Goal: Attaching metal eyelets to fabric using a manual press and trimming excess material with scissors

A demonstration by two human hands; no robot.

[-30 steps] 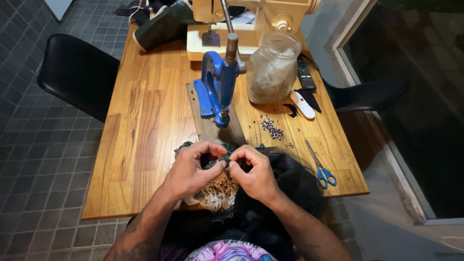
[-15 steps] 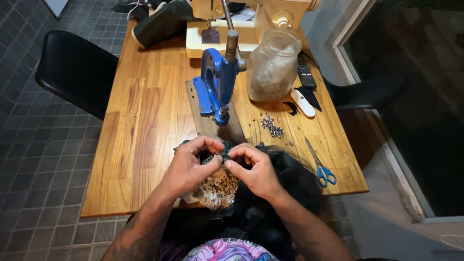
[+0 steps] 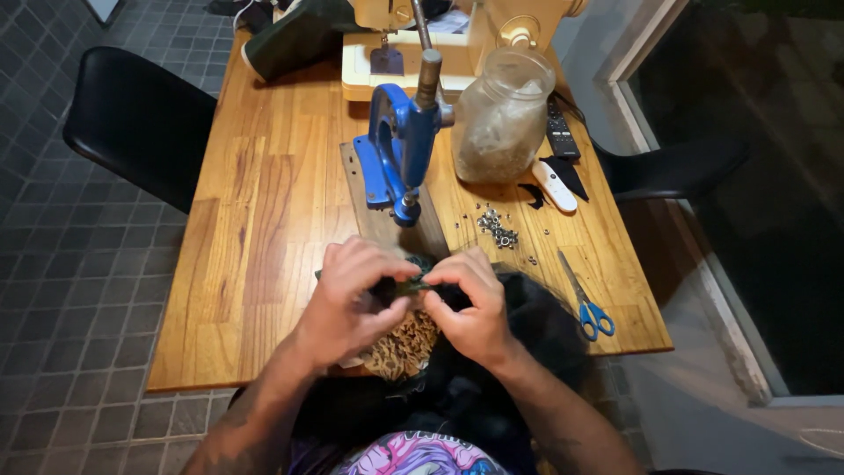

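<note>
My left hand (image 3: 352,299) and my right hand (image 3: 470,308) meet at the near edge of the wooden table (image 3: 255,229), both pinching a dark piece of fabric (image 3: 536,325) with a leopard-print part (image 3: 403,345) hanging below the fingers. Their fingertips touch over a small dark-green bit of the cloth. Just beyond the hands stands a blue hand press (image 3: 400,149) on a wooden base. A small heap of metal eyelets (image 3: 497,227) lies to the right of the press.
A clear plastic jar (image 3: 503,116), a cream sewing machine (image 3: 422,44), a white remote (image 3: 556,186), a black remote (image 3: 559,132) and blue-handled scissors (image 3: 587,303) sit on the table. Black chairs (image 3: 132,123) stand on both sides. The floor is grey tile.
Both hands stay pinched on the fabric, with only small finger shifts. The view has tilted slightly.
</note>
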